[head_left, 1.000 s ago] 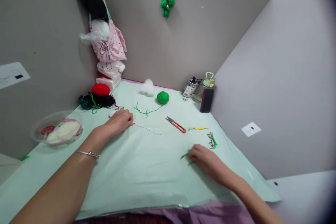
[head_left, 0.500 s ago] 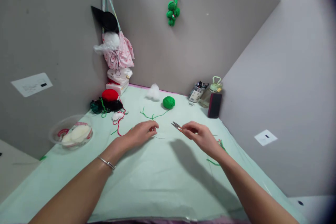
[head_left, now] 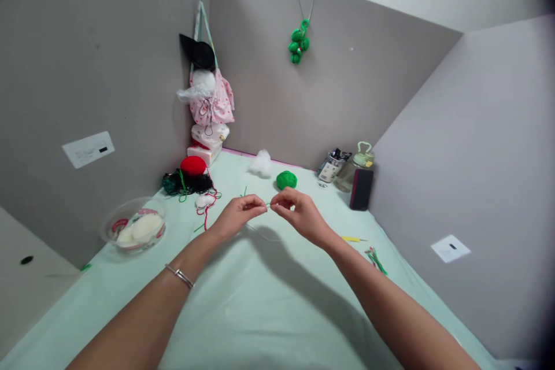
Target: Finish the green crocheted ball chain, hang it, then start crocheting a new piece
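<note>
My left hand point(head_left: 243, 211) and my right hand point(head_left: 300, 215) are close together over the middle of the table, fingertips pinched and facing each other. Between them runs a short bit of green yarn point(head_left: 267, 204), gripped at both sides. A thin pale thread point(head_left: 264, 235) curves down below my left hand. Just behind my right hand lies the green yarn ball point(head_left: 287, 180). The scissors are out of sight. To the right of my right forearm are a thin yellow-handled tool point(head_left: 351, 239) and a small bundle of green strands point(head_left: 376, 260).
At left stand a clear plastic tub point(head_left: 134, 225) with white pads and a red yarn ball point(head_left: 193, 166) on dark yarn. White stuffing point(head_left: 261, 164) lies at the back. A can point(head_left: 330, 166), a bottle point(head_left: 358, 169) and a phone point(head_left: 361, 189) stand back right. Grey partitions enclose the table.
My right hand has moved left to meet my left hand and the scissors have gone from it. It now pinches the green yarn. The camera view has shifted slightly.
</note>
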A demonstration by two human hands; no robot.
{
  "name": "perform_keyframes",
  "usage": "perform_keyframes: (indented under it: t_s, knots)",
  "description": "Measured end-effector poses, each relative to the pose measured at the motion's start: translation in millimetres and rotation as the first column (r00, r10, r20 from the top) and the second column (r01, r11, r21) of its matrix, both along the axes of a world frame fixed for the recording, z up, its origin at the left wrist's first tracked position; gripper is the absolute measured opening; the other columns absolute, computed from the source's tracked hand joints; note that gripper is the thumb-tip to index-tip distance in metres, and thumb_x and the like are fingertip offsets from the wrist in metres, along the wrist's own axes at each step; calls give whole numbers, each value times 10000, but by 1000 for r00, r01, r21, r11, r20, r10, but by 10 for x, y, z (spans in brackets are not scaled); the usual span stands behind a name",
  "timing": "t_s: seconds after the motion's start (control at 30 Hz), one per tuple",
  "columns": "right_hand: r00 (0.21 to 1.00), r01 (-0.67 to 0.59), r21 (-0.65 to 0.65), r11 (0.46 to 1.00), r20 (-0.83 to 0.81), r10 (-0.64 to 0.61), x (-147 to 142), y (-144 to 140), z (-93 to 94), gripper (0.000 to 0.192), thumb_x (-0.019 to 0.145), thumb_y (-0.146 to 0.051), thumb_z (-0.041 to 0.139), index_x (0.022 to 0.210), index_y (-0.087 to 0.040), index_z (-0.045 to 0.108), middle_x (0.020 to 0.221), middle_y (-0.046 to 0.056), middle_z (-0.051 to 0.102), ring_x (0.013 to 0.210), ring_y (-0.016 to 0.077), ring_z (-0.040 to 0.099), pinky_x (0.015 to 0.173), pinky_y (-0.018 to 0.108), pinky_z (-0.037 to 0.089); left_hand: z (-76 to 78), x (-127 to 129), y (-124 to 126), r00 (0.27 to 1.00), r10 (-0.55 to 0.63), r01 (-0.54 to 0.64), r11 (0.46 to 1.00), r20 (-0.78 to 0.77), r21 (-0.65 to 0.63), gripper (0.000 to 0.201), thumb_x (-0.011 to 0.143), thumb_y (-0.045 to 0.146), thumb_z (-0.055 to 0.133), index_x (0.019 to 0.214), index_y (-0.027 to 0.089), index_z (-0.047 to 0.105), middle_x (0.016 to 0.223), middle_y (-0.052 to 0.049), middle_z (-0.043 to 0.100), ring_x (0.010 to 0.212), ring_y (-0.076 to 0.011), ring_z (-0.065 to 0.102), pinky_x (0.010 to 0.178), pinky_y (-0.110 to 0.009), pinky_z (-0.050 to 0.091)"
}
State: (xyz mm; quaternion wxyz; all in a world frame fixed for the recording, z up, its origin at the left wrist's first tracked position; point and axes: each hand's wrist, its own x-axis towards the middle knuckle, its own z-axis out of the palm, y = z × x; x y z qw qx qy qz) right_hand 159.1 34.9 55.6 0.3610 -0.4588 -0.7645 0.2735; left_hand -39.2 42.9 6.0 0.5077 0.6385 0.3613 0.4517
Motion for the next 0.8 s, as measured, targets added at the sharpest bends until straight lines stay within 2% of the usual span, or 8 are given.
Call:
perform_keyframes:
  t_s: [0.07,0.13,0.3,0.43,0.6,0.73,0.8]
  knots:
    - [984,-24,-102,994,-176,5,-63,44,-14,135,813,-332,731,784,-200,725,771,14,663,703,152,563,683,301,460,14,-13,11,999,33,-33,999,28,-8,217,820,430,688,784,216,688,786,-1,674,793,-196,611,800,-315,476]
    - [964,-37,-155,987,-264,-6,-128,100,-25,194,803,-387,741,799,-193,732,727,11,665,689,154,575,685,308,488,13,-32,38,996,72,-72,997,57,-14,214,814,429,697,779,218,688,783,2,672,792,-194,611,792,-308,474]
    - [931,-51,-146,988,-365,-6,-307,476,29,289,821,-471,692,843,-183,691,770,33,692,685,148,624,707,323,552,-70,-67,138,946,284,-279,959,159,-55,226,843,446,656,860,220,652,881,-17,687,889,-207,652,864,-321,480]
    - [921,-12,-69,998,-388,-16,-588,1067,190,312,795,-482,688,871,-181,659,811,54,714,702,153,654,704,320,567,-104,-84,174,890,400,-388,916,219,-100,251,841,442,647,936,210,629,944,-41,688,905,-211,671,888,-344,487]
    - [946,85,96,992,-320,-50,-1125,1816,545,227,867,-364,604,877,-159,702,778,35,694,664,140,617,666,286,517,-39,-91,150,872,435,-417,900,223,-128,234,813,383,668,962,204,649,949,-48,695,892,-212,662,860,-343,495]
    - [960,175,227,958,-254,-116,-1538,2295,883,236,915,-313,576,1006,-166,736,975,64,735,930,189,661,845,299,503,-27,-107,162,868,450,-427,892,207,-151,209,803,359,648,955,215,647,920,-40,687,873,-208,648,830,-334,488]
    - [964,212,256,943,-212,-159,-1704,2477,970,261,945,-314,557,1067,-170,737,1093,88,731,1061,217,650,943,330,474,-38,-124,176,867,458,-432,887,197,-162,201,804,352,634,958,223,641,901,-35,682,872,-209,646,819,-330,485]
